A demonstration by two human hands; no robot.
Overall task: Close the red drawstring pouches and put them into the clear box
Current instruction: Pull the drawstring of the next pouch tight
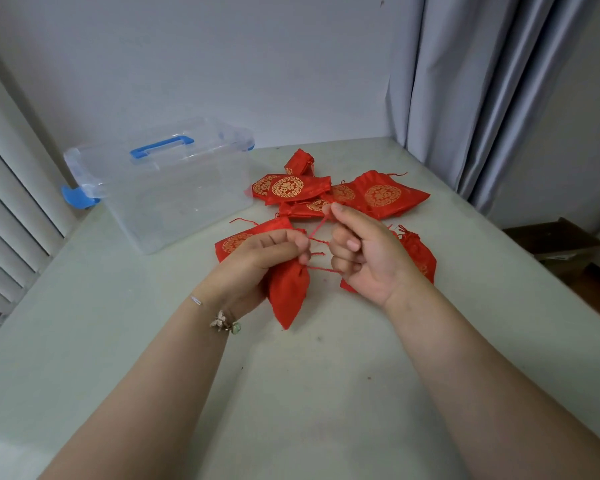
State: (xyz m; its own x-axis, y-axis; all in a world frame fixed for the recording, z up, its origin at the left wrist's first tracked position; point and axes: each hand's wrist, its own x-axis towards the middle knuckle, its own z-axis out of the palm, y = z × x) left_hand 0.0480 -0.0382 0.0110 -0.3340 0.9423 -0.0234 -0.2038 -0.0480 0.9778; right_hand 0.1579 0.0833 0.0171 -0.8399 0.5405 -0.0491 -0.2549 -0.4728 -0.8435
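Observation:
My left hand [257,261] grips the neck of a red drawstring pouch [286,292], whose body hangs down toward me above the table. My right hand [361,251] pinches its red drawstring [317,228], pulled taut up and to the right from the pouch mouth. Several more red pouches with gold patterns [326,194] lie in a loose pile behind my hands. One lies under my left hand [246,237] and another behind my right hand [418,251]. The clear box [174,192] stands at the back left; nothing shows inside it.
The box's clear lid with a blue handle [161,147] leans behind it against the wall. The pale green table [291,393] ends at the right near grey curtains [482,81]. A brown cardboard box [555,240] sits on the floor to the right.

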